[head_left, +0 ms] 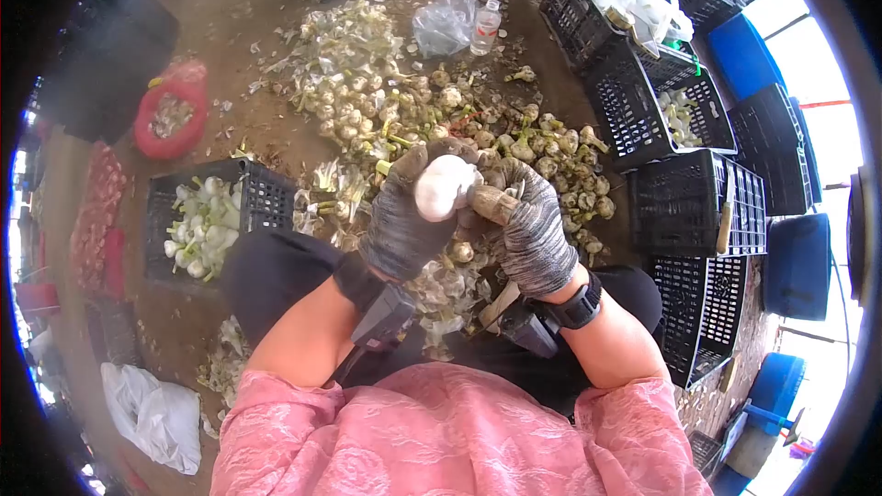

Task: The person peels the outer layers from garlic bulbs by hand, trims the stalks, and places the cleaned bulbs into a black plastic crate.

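Observation:
A peeled white garlic bulb [441, 189] is held up over my lap. My left hand [404, 225], in a grey knit glove, wraps round it from the left. My right hand [537, 237], gloved the same way, is curled in at the bulb's right side, its tan-covered thumb against it; the fingertips behind are hidden. Beyond both hands spreads a pile of unpeeled garlic bulbs [551, 165], with loose papery skins [344, 32] at its far left. More skins [446, 298] lie below my hands. Cleaned white garlic fills a black crate [268, 197] by my left knee.
Black crates [675, 193] are stacked along the right, one holding pale garlic [678, 118]. A plastic bottle [485, 28] and a clear bag [445, 26] stand behind the pile. To the left are a red mesh sack [172, 119] and a white bag [154, 418].

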`<state>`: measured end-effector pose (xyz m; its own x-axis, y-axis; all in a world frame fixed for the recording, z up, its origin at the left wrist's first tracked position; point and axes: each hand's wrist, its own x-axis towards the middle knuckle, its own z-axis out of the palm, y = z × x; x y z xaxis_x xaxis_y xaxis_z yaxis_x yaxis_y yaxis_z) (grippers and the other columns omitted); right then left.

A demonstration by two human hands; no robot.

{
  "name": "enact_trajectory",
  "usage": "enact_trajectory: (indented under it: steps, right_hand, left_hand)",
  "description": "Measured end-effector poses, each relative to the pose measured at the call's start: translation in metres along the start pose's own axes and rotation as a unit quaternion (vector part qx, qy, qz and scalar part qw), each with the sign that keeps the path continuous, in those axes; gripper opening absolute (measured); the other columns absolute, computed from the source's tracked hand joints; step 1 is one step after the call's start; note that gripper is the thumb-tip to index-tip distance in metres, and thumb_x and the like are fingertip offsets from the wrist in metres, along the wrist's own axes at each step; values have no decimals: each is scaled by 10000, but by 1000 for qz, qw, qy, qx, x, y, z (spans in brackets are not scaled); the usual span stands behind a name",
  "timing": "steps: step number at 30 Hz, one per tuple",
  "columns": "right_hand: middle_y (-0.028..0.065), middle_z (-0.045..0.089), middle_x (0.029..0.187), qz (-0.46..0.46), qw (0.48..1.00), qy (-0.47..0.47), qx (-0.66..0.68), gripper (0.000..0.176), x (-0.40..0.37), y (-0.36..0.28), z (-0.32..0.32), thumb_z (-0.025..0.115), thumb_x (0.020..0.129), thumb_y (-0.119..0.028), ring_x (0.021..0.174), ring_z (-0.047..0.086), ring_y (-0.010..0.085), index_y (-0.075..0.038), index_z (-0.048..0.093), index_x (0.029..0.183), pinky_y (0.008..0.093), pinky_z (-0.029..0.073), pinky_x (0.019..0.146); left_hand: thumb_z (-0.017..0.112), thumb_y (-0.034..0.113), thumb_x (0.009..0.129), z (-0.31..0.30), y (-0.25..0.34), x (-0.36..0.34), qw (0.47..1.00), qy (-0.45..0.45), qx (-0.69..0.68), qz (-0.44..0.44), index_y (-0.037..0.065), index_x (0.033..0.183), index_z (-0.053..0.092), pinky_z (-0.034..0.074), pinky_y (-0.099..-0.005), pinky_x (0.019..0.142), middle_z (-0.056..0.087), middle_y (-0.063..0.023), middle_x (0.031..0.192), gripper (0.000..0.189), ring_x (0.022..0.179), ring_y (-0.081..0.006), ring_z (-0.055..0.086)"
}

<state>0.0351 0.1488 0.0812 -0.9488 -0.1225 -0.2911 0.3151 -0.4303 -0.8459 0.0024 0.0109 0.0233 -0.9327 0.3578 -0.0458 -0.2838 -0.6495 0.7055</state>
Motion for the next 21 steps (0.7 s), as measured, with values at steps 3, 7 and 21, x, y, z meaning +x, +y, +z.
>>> enact_trajectory:
  steps: [3,7,21]
  right_hand:
    - [74,590,736,2,998,-30,46,155,-1,3,0,615,765,-133,598,576,147,-39,514,836,257,494,563]
    - [75,582,691,24,998,-5,60,191,4,4,-10,660,738,-104,576,568,141,-29,521,845,260,472,522]
    - [129,596,918,-144,946,14,-290,531,17,2,-48,742,646,-112,826,591,231,-48,495,1112,326,520,690]
  left_hand:
    - [510,363,854,0,5,-1,951,-41,-292,-92,44,1052,541,493,-389,759,595,-133,985,376,857,-273,595]
    - [463,336,863,-10,14,2,924,-72,-363,-96,13,1126,511,360,-454,969,562,-163,1106,419,1055,-298,515]
    - [680,288,707,30,15,3,963,-201,178,-15,57,1340,303,325,-356,1001,392,-113,1284,772,1191,-203,374]
